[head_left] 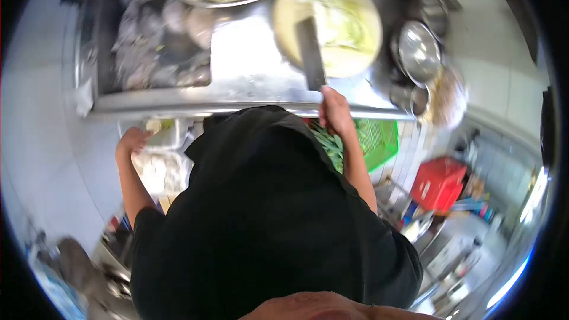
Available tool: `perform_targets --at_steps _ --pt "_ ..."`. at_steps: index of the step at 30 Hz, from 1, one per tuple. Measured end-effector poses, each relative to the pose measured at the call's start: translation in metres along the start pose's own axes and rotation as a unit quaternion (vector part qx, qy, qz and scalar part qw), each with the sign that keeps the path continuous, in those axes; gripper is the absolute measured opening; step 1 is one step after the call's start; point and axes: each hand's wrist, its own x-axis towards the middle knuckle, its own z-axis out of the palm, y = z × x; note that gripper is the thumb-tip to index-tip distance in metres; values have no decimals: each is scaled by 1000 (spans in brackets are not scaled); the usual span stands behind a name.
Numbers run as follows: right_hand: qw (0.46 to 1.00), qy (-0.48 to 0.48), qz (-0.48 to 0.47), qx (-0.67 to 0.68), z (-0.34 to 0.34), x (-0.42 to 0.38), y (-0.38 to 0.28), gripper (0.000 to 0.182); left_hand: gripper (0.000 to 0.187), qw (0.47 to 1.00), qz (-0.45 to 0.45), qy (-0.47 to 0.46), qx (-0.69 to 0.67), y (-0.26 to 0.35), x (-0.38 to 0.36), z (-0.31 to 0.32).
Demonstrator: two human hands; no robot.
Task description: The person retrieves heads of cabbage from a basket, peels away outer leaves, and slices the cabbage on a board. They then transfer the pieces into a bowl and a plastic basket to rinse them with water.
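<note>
The site is a tiled kitchen work area with a metal table (243, 53) along a pale wall; the view is wide, curved at its edges and blurred in places. A round cutting board (341, 68) sits on the table and carries a heap of cut pale-green vegetable (347, 21). The right hand (336, 108) is closed around the handle of a cleaver (310, 47) at the table's front edge. The blade extends over the near left part of the board, beside the heap — whether it touches the board cannot be determined.

The left hand (136, 140) is low on the left, below the table edge, at a pale container (172, 136) with yellowish and green pieces inside. Its fingers reach toward the contents; whether they grip anything cannot be told.

Left of the board, a wide metal dish (231, 3) contains pale cut pieces. Further left, a recessed basin (106, 62) holds items in clear plastic. Metal bowls (418, 53) stand to the board's right. Below the table on the right, leafy greens (332, 149) are beside a green basket (384, 142) — a red crate (438, 184) is further back.
</note>
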Motion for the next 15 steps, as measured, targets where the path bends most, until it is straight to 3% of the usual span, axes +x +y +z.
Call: perform_targets --at_steps 2,3,4,5,6,7,9,12,15 --pt "999 -5 38 28 -5 -20 -14 43 45 987 112 -33 -107 108 32 -22" --pt "998 -10 29 46 -6 -28 -17 40 50 946 218 59 -230 184 27 -18" --pt "996 -1 2 84 -9 -33 -8 39 56 906 272 71 -315 246 33 -7" --pt "992 5 -24 120 -13 -38 6 38 66 892 370 163 -203 302 46 2" --pt "987 14 -51 150 -11 -42 21 37 83 829 484 205 -190 347 65 17" --pt "976 27 -50 210 -14 -46 37 37 110 826 488 161 -230 396 68 27" --pt "943 50 -48 326 -16 -52 68 37 131 824 506 253 -26 463 71 34" --pt "912 76 -6 404 -14 -53 106 37 141 781 551 281 87 504 101 45" --pt "889 100 39 445 0 -37 126 45 140 772 546 304 118 529 110 35"
